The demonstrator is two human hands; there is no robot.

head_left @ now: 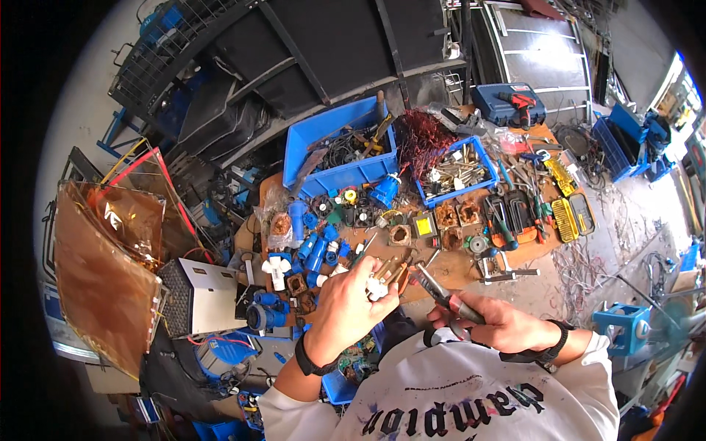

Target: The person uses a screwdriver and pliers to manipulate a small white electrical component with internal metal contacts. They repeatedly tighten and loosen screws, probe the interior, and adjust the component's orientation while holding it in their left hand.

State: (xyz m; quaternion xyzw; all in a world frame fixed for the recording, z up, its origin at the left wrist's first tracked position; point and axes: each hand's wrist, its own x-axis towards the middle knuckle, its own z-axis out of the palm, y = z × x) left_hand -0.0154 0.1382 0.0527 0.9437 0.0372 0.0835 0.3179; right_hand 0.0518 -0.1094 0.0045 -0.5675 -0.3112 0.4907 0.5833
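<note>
In front of my chest, my left hand [351, 301] is closed on a small white part with brass-coloured prongs [392, 271] that stick out past the fingertips. My right hand [493, 320] grips a grey metal hand tool with a dark handle [435, 287], which looks like pliers. The tool's tip points up and left, close to the brass prongs but apparently apart from them. My fingers cover part of both things. Beyond the hands, square frames wound with copper [399, 235] lie on the brown tabletop [485, 273].
Blue plastic fittings [318, 253] crowd the table's left side. Behind them stands a large blue bin of tools [338, 178]. A blue crate of metal parts [460, 192] stands beside tangled dark red wire [425, 140]. Further right lie a yellow bit set [565, 220] and a red drill [521, 107].
</note>
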